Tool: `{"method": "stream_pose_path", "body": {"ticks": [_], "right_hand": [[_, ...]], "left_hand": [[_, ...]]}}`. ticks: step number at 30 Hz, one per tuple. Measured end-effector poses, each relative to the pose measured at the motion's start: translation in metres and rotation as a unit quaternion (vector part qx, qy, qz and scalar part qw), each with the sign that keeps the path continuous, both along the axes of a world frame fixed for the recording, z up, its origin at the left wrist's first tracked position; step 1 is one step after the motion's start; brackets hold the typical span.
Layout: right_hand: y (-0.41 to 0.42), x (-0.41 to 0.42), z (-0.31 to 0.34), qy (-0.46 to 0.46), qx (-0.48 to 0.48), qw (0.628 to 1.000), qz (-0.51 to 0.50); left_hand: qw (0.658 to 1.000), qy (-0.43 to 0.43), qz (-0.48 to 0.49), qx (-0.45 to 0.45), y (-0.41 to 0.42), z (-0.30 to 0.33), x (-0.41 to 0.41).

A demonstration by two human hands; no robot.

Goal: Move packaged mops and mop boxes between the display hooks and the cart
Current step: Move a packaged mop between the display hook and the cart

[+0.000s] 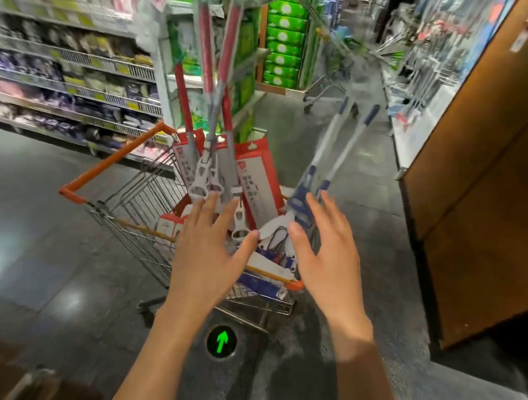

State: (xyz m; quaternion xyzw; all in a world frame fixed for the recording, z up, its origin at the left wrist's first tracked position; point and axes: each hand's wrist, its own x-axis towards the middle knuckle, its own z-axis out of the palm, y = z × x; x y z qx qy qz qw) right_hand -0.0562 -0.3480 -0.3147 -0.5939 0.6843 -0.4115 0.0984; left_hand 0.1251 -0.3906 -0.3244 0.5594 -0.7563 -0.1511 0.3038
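A wire shopping cart (pixel 135 195) with orange handles stands on the dark floor in front of me. Several red-handled packaged mops (pixel 227 56) stand upright in it beside red and white mop boxes (pixel 260 174). Two blue and white mops (pixel 341 142) lean out over the cart's right side. My left hand (pixel 210 252) hovers with fingers spread over the cart's near end, just below the white mop heads. My right hand (pixel 325 253) is open too, fingers spread beside the blue mop heads. Neither hand holds anything.
Stocked shelves (pixel 60 70) run along the left. A green product stack (pixel 285 32) and another cart (pixel 331 78) stand down the aisle. A brown panel (pixel 487 187) rises on the right. A green arrow marker (pixel 221 341) lies in the floor near me.
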Motion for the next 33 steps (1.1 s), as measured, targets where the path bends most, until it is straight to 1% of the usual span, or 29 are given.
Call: {"method": "stream_pose_path", "body": {"ticks": [3, 7, 10, 12, 15, 18, 20, 24, 27, 29, 33], "right_hand": [[-0.035, -0.009, -0.007, -0.019, 0.018, 1.0, 0.004], [-0.079, -0.019, -0.017, -0.044, 0.028, 0.999, -0.014], [-0.111, -0.027, -0.024, -0.051, 0.058, 0.996, -0.034], [-0.132, -0.035, -0.029, -0.046, 0.057, 0.996, -0.048], [-0.167, -0.045, -0.035, -0.052, 0.021, 0.996, -0.076], [-0.204, -0.058, -0.044, -0.028, 0.045, 0.992, -0.115], [-0.219, -0.067, -0.056, -0.019, 0.066, 0.988, -0.135], [-0.238, -0.084, -0.083, -0.015, 0.07, 0.984, -0.166], [-0.25, -0.097, -0.101, -0.001, 0.079, 0.979, -0.187], [-0.26, -0.109, -0.113, -0.014, 0.095, 0.977, -0.188], [-0.283, -0.138, -0.142, -0.057, 0.167, 0.966, -0.189]], "left_hand": [[1.0, -0.004, -0.008, 0.008, -0.027, -0.008, -0.005], [0.999, 0.015, -0.016, 0.025, -0.075, -0.02, -0.019], [0.998, 0.02, -0.042, 0.04, -0.115, -0.032, -0.035], [0.996, 0.023, -0.064, 0.057, -0.146, -0.036, -0.048], [0.992, -0.009, -0.107, 0.06, -0.193, -0.036, -0.066], [0.986, -0.035, -0.145, 0.069, -0.233, -0.043, -0.083], [0.981, -0.032, -0.168, 0.097, -0.258, -0.055, -0.095], [0.972, -0.046, -0.202, 0.114, -0.296, -0.084, -0.123], [0.964, -0.037, -0.221, 0.14, -0.316, -0.108, -0.142], [0.96, -0.028, -0.228, 0.16, -0.329, -0.124, -0.157], [0.95, 0.004, -0.231, 0.211, -0.349, -0.154, -0.185]]}}
